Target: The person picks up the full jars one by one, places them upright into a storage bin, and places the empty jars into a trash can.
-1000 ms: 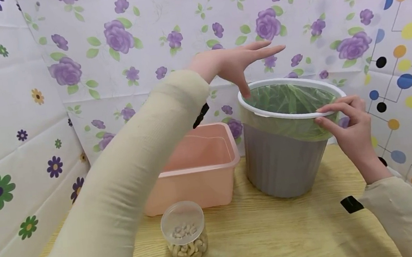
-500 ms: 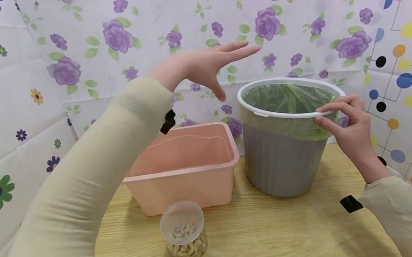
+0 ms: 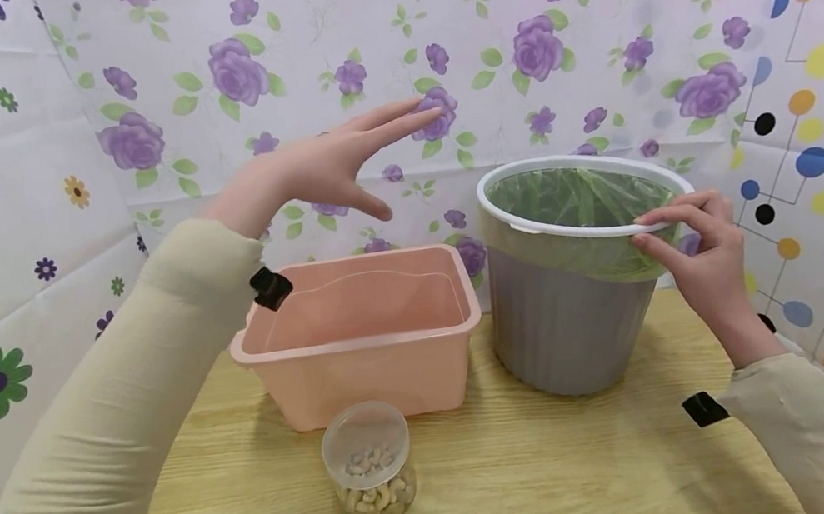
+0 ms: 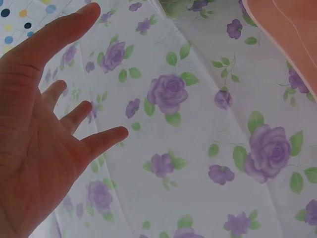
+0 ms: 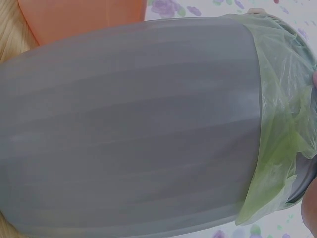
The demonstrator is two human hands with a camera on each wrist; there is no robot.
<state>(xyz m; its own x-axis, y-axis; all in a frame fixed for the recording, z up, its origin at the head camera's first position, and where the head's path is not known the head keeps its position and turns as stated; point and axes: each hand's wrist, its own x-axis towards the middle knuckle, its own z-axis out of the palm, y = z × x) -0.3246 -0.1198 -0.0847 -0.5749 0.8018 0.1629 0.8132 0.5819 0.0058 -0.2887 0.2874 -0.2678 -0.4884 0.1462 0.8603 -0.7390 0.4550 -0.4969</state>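
In the head view my left hand (image 3: 330, 165) hovers above the pink plastic basin (image 3: 364, 379), fingers spread and holding nothing. The left wrist view shows that hand (image 4: 54, 119) bare against the flowered cloth. At the right, my right hand (image 3: 706, 259) pinches the white rim ring (image 3: 567, 230) of a grey trash can (image 3: 570, 324) between thumb and fingers. A green bag (image 3: 608, 261) lines the can and folds down outside below the ring. The right wrist view is filled by the can's ribbed side (image 5: 133, 129), with the bag's overhang (image 5: 277, 129) near its top.
A clear lidded jar of cashews (image 3: 370, 471) stands in front of the basin on the wooden table (image 3: 540, 470). Flowered cloth (image 3: 374, 35) hangs behind, and dotted cloth (image 3: 817, 164) closes off the right side.
My left hand has moved left, away from the trash can's rim to over the basin. The right hand keeps its hold on the rim ring.
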